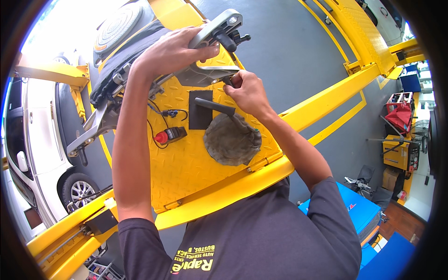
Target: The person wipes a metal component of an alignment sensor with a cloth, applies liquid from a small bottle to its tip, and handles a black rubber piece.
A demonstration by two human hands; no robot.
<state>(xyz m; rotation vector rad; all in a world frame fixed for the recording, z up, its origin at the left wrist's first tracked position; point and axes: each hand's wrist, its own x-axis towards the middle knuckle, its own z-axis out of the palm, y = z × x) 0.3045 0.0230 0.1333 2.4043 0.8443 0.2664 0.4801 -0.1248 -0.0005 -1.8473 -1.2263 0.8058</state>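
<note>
A grey metal wheel-alignment clamp, with long arms and dark pegs, is held tilted over the yellow tread-plate platform. My left hand wraps over its upper part, fingers closed near the arm with the black peg. Lower and to the right, my right hand pinches a small dark piece at the clamp's edge, mostly hidden by the fingers. Below the hands lies a crumpled grey round cloth-like piece. A dark bar-like handle reaches across its top edge and over a black square pad.
A black device with a red knob and cable lies on the platform. At the upper left is a round ridged plate. Yellow lift rails run alongside. A white car stands left, and a blue case lower right.
</note>
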